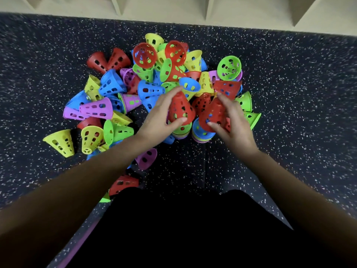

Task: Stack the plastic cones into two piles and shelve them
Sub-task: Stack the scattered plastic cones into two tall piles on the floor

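On a dark speckled floor (pixel 289 74), I crouch over a heap of perforated plastic cones (pixel 154 78) in red, blue, yellow, green and purple, most lying on their sides or tipped mouth-up. My left hand (pixel 160 117) wraps a red cone (pixel 181 109), fingers curled over its far side and thumb pressed across the near rim; it sits narrow end up on a short stack (pixel 180 131) whose green and yellow rims show beneath. My right hand (pixel 231 120) closes on a second red cone (pixel 211 115), thumb on the near edge and fingers behind, held atop another short stack (pixel 201 135) with blue and purple rims visible. The two stacks stand just beside each other at the near edge of the heap. Loose cones spill toward my left arm, including a yellow one (pixel 60 142) lying apart. A pale wall base (pixel 173 8) runs along the far side.
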